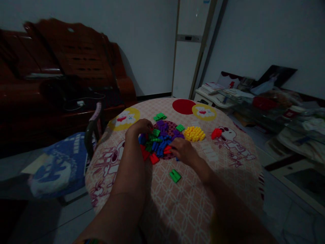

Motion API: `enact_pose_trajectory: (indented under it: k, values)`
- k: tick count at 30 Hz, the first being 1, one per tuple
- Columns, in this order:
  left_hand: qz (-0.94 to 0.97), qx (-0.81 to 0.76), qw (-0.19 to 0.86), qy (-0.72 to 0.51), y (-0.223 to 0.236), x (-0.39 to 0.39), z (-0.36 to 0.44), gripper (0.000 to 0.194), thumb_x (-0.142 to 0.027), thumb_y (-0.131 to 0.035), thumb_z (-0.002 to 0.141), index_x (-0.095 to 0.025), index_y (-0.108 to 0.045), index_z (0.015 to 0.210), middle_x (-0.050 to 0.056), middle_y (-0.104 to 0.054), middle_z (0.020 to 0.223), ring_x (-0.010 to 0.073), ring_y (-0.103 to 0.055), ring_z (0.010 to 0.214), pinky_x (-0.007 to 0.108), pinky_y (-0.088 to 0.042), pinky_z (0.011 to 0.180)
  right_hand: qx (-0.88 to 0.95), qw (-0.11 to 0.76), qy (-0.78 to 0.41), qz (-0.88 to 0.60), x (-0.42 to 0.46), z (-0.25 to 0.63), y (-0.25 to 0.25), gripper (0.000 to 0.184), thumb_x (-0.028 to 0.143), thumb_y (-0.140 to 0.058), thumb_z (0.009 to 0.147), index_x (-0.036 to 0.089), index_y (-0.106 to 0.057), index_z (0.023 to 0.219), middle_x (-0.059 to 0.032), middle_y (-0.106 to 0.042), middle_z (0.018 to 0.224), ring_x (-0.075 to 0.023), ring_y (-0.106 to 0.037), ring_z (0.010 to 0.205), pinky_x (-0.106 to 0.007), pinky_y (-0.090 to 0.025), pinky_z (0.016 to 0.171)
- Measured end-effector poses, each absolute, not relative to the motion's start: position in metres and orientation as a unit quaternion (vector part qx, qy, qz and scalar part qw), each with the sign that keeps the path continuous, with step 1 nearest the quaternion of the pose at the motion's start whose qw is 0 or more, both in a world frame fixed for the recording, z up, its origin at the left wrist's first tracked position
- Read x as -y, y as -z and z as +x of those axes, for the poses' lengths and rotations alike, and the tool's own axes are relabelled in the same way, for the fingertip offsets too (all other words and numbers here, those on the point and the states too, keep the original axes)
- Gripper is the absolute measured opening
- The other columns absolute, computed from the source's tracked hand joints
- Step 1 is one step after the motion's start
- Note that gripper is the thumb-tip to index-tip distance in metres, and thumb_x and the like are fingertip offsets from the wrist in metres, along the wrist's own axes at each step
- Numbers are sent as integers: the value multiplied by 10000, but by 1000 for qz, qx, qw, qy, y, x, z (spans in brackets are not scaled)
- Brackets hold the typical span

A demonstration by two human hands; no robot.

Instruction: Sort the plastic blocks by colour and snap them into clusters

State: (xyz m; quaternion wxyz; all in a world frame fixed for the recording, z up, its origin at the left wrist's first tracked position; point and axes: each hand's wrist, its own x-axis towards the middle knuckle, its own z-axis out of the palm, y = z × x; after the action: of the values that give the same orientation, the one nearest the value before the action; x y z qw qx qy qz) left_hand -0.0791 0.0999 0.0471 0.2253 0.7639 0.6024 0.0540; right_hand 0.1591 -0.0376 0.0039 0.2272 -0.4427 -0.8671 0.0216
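The right hand [185, 150] seemingly pinches a red block [167, 149], the left hand [139, 127] hides its grip, and yellow blocks [194, 134] sit right, grouped by colour.

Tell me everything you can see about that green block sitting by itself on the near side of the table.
The lone green block is small and bright green, and looks like plastic. A dark notch seems to show at its far end, though the dim light hides finer detail. It lies flat and slanted on the patterned tablecloth, nearer the wearer than the mixed pile and apart from it. Only the cloth touches it.
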Motion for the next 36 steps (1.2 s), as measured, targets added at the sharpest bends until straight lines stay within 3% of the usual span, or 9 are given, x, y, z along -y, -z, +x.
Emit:
enact_pose_trajectory:
  k: [5, 10, 15, 19, 22, 25, 30, 36]
  values:
    - [756, -615, 213, -62, -47, -97, -80, 481, -158, -680, 593, -238, -780, 1056, 29, -791, 896, 187, -710, 753, 202, -497, 644, 884, 119, 62, -448, 45, 134, 2, 83, 178, -606, 925, 151, -673, 966, -126, -638, 1003, -258, -543, 974, -367, -454, 831]
    - [754, -631, 169, -63, -41, -98, -74, 406, -174, -680, 628, -231, -784, 1016, 62, -786, 1023, 220, -722, 881, 210, -508, 673, 892, 135, 40, -429, 43, 139, 4, 91, 139, -587, 904, 144, -661, 958, -120, -643, 993, -253, -549, 961, -369, -454, 843]
    - [733, -650, 182, -83, -32, -106, -76, 287, -180, -714, 594, -200, -754, 878, 58, -775, 856, 207, -708, 769, 206, -463, 559, 840, 314, -103, -431, 36, 162, -5, 101, 236, -685, 843, 188, -706, 929, -57, -688, 931, -193, -611, 883, -312, -480, 813]
    - [727, -640, 212, -131, -32, -108, -80, 281, -188, -742, 558, -201, -733, 839, 26, -748, 749, 185, -684, 686, 202, -448, 531, 693, 506, -210, -468, 24, 202, -21, 185, 326, -738, 767, 210, -748, 911, -17, -708, 835, -144, -612, 708, -268, -503, 679]
    - [713, -642, 227, -168, -36, -105, -78, 304, -199, -738, 576, -196, -749, 880, 30, -766, 784, 182, -690, 694, 207, -462, 557, 506, 654, -212, -521, 15, 253, -24, 321, 392, -778, 674, 194, -746, 925, -14, -705, 784, -140, -606, 621, -269, -516, 588]
    - [709, -649, 189, -203, -42, -103, -73, 268, -217, -733, 605, -194, -765, 870, 43, -782, 844, 199, -710, 781, 215, -479, 620, 342, 731, -136, -574, 9, 313, -12, 411, 390, -763, 621, 161, -727, 961, -18, -697, 760, -147, -608, 581, -277, -520, 533]
    - [690, -659, 168, -250, -46, -103, -70, 223, -231, -737, 634, -181, -758, 851, 64, -786, 857, 226, -719, 833, 235, -504, 663, 250, 657, -61, -709, 9, 373, 23, 442, 304, -720, 557, 137, -752, 965, -7, -684, 680, -194, -652, 636, -301, -530, 602]
    - [653, -666, 186, -308, -47, -100, -71, 271, -240, -737, 651, -177, -751, 914, 59, -771, 824, 213, -720, 763, 245, -519, 622, 335, 520, -17, -786, 13, 380, 29, 231, 270, -750, 523, 208, -766, 745, -26, -716, 676, -235, -671, 702, -328, -522, 685]
